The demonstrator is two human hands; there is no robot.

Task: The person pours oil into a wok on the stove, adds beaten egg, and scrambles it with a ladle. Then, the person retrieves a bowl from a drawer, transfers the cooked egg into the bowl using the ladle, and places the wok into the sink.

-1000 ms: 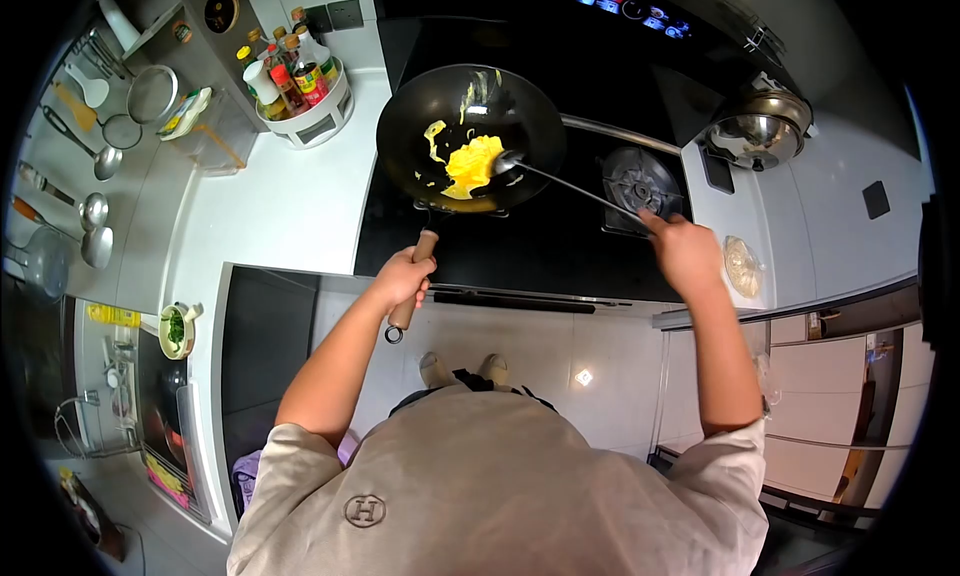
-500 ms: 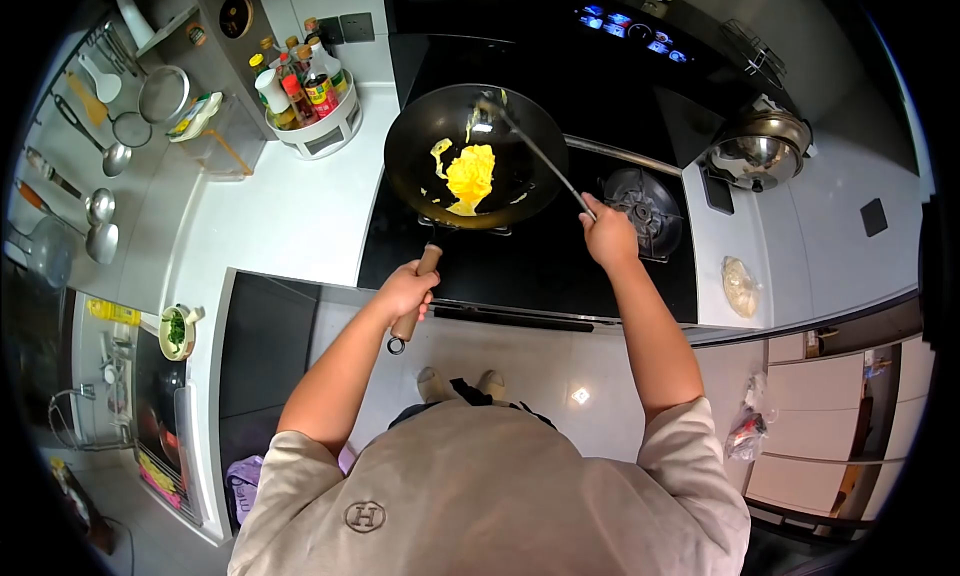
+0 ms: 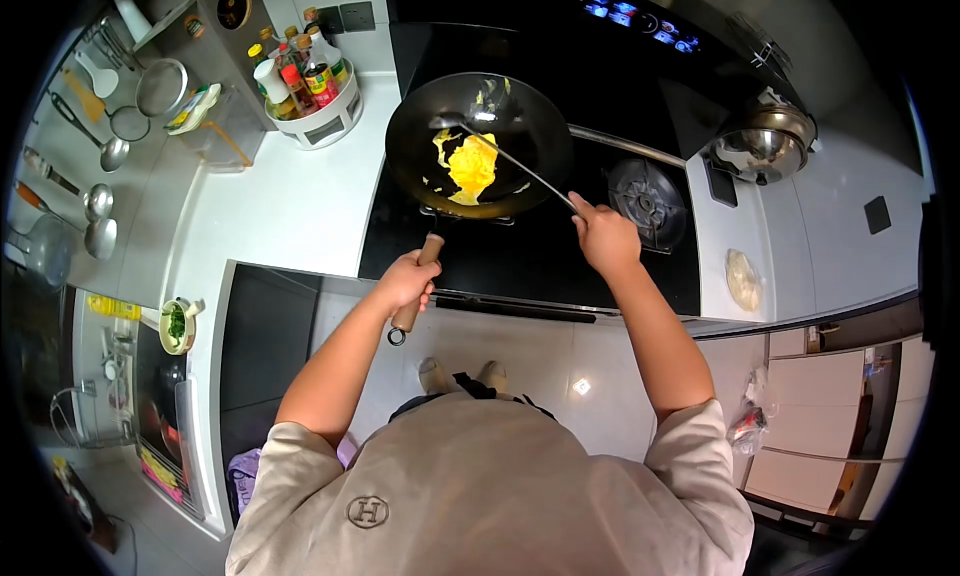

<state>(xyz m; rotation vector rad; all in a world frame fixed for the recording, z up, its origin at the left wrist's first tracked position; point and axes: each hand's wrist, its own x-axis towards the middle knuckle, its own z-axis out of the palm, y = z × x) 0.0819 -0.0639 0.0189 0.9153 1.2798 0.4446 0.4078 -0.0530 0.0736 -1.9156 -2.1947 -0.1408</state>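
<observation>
A dark wok [image 3: 540, 141] sits over the left burner of the black stove [image 3: 545, 256]. Yellow cooked egg [image 3: 472, 166] lies in its middle, with smaller scraps stuck higher up the wall. My left hand [image 3: 408, 282] is wrapped round the wok's wooden handle [image 3: 432, 248]. In my right hand [image 3: 606, 240] is the long metal handle of a spatula [image 3: 520, 165]. Its head reaches the upper left inside of the wok, beyond the egg.
A round rack [image 3: 326, 126] of sauce bottles stands on the left counter. Right of the wok is a second burner [image 3: 647, 204]. A metal pot [image 3: 762, 154] and a plastic bag [image 3: 743, 280] rest on the right counter. A bowl of greens [image 3: 177, 326] is at far left.
My right hand has moved left from above the right burner's front. The spatula head went from the egg's right side to the wok's far wall, then to its upper left. My left hand keeps its hold.
</observation>
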